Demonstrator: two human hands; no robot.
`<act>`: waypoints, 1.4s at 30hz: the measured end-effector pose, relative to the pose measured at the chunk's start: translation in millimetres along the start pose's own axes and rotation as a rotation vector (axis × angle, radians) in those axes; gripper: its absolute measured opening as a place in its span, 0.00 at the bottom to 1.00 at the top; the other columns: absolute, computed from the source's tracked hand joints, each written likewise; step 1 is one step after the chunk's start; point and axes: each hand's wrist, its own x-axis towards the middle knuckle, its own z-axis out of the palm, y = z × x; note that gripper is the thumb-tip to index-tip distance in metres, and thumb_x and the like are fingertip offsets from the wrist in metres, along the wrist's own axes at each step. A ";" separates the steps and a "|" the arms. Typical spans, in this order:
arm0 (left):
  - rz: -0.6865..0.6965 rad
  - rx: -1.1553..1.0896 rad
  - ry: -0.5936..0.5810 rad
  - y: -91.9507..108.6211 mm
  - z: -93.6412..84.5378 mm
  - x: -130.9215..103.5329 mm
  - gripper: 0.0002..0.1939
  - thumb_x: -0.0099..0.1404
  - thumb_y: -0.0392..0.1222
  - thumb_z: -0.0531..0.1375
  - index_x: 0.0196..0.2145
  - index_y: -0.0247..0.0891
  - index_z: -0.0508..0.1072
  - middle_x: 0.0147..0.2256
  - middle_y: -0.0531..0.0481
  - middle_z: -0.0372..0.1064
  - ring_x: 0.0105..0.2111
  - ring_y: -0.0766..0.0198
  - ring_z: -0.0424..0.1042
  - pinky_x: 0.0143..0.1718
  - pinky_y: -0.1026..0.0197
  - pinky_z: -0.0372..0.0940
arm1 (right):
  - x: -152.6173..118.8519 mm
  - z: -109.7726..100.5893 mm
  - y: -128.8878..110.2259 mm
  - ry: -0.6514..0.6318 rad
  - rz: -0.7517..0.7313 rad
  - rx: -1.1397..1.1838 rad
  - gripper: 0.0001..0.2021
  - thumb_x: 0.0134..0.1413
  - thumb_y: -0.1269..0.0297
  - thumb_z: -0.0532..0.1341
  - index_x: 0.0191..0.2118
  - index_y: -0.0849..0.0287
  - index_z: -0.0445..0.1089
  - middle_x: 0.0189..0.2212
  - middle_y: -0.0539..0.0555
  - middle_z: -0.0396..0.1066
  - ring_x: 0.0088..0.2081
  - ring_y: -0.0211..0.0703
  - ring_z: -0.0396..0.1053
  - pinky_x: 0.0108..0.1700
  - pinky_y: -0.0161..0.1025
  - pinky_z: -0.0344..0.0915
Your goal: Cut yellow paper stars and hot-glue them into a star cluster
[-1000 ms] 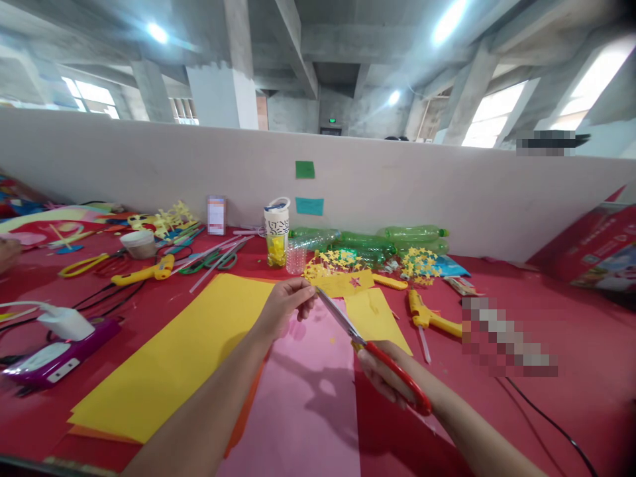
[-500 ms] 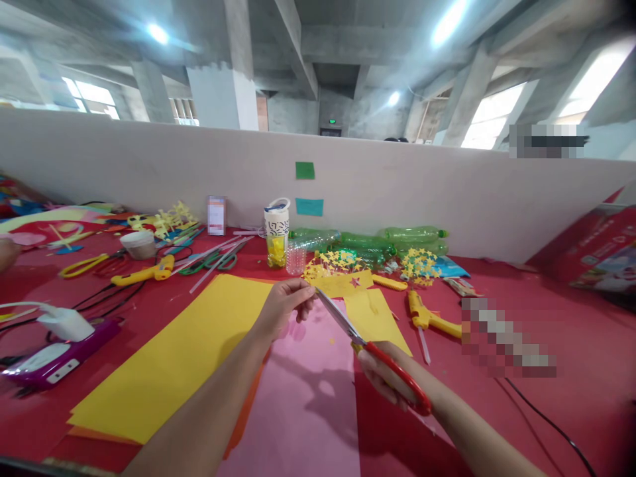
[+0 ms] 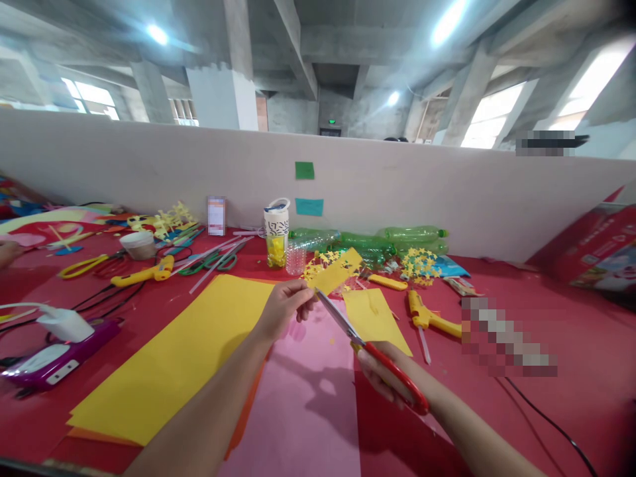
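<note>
My left hand (image 3: 289,305) pinches one end of a yellow paper strip (image 3: 340,270), which slants up to the right. In my right hand (image 3: 385,374) is a pair of red-handled scissors (image 3: 392,372), its blades seeming closed, with the tips at the paper beside my left fingertips. Beneath both hands lies a pink sheet (image 3: 308,411). Yellow paper sheets (image 3: 199,351) are stacked to the left, over orange ones. Another yellow piece (image 3: 375,315) rests right of the blades. Small yellow stars (image 3: 420,266) stand in clusters behind.
Green plastic bottles (image 3: 368,245) lie along the white partition, near a white-topped cup (image 3: 277,232). Yellow glue guns (image 3: 432,318) (image 3: 144,271) sit on both sides. A purple power strip (image 3: 59,361) lies at left, and another person's hand (image 3: 8,253) shows at the far left edge.
The yellow strip has swung from nearly level to a steeper slant, and the red star seen on it no longer shows. My hands have barely moved.
</note>
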 end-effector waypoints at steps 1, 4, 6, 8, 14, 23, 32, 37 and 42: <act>0.004 0.014 0.002 0.1 0.7 -0.5 0.11 0.57 0.41 0.56 0.21 0.34 0.67 0.17 0.53 0.63 0.15 0.72 0.60 0.17 0.67 0.54 | -0.4 0.2 -0.7 0.001 -0.002 0.000 0.22 0.54 0.44 0.49 0.21 0.58 0.53 0.10 0.42 0.55 0.09 0.27 0.50 0.11 0.25 0.49; 0.013 0.017 0.005 -0.5 3.7 -2.1 0.11 0.58 0.41 0.55 0.21 0.34 0.67 0.17 0.54 0.63 0.15 0.72 0.60 0.17 0.67 0.53 | -1.3 0.9 -2.0 -0.007 -0.008 0.018 0.22 0.53 0.44 0.49 0.22 0.58 0.53 0.11 0.42 0.56 0.09 0.27 0.50 0.11 0.26 0.48; 0.021 0.003 0.002 -1.4 5.7 -3.1 0.11 0.58 0.41 0.55 0.21 0.34 0.67 0.17 0.54 0.62 0.16 0.72 0.60 0.18 0.67 0.53 | -1.6 1.3 -3.0 -0.011 -0.024 0.036 0.22 0.53 0.44 0.49 0.22 0.58 0.53 0.11 0.42 0.56 0.10 0.27 0.50 0.11 0.26 0.48; 0.018 -0.006 0.004 -2.2 7.5 -3.8 0.11 0.58 0.41 0.55 0.21 0.34 0.67 0.18 0.53 0.62 0.16 0.72 0.60 0.18 0.67 0.53 | -1.9 1.8 -4.4 -0.014 -0.035 0.049 0.21 0.53 0.44 0.50 0.22 0.58 0.53 0.12 0.42 0.55 0.10 0.27 0.50 0.12 0.26 0.49; 0.001 -0.029 0.034 -6.0 10.8 -3.9 0.11 0.57 0.42 0.56 0.21 0.34 0.68 0.17 0.54 0.61 0.15 0.72 0.59 0.17 0.67 0.52 | -3.1 3.4 -7.1 -0.026 -0.042 0.063 0.22 0.53 0.44 0.50 0.22 0.59 0.53 0.11 0.42 0.55 0.11 0.27 0.51 0.13 0.26 0.48; 0.023 -0.054 0.038 -12.5 13.6 -3.9 0.11 0.58 0.41 0.55 0.21 0.34 0.67 0.17 0.54 0.61 0.15 0.73 0.58 0.17 0.67 0.51 | -1.5 4.0 -4.2 -0.030 -0.059 0.044 0.23 0.55 0.45 0.47 0.21 0.59 0.54 0.09 0.43 0.54 0.09 0.28 0.50 0.13 0.28 0.48; 0.019 -0.076 0.036 -13.4 13.6 -3.7 0.11 0.59 0.41 0.55 0.22 0.34 0.67 0.17 0.54 0.61 0.16 0.72 0.58 0.17 0.67 0.51 | 0.9 5.9 0.8 -0.019 0.027 0.083 0.24 0.53 0.41 0.47 0.24 0.59 0.57 0.09 0.42 0.55 0.07 0.28 0.48 0.09 0.26 0.47; 0.025 -0.102 0.026 -14.9 12.7 -3.1 0.11 0.59 0.40 0.55 0.22 0.33 0.68 0.17 0.54 0.61 0.16 0.72 0.59 0.16 0.67 0.51 | 0.7 5.4 -1.1 -0.004 0.036 0.071 0.23 0.52 0.41 0.48 0.24 0.59 0.56 0.09 0.42 0.55 0.07 0.27 0.49 0.09 0.25 0.47; 0.023 -0.133 0.006 -14.8 11.2 -2.7 0.10 0.59 0.40 0.55 0.23 0.33 0.68 0.17 0.53 0.62 0.16 0.72 0.59 0.17 0.67 0.52 | 1.6 6.3 0.4 0.004 0.035 0.047 0.23 0.52 0.41 0.48 0.23 0.59 0.55 0.08 0.42 0.55 0.07 0.27 0.49 0.09 0.25 0.47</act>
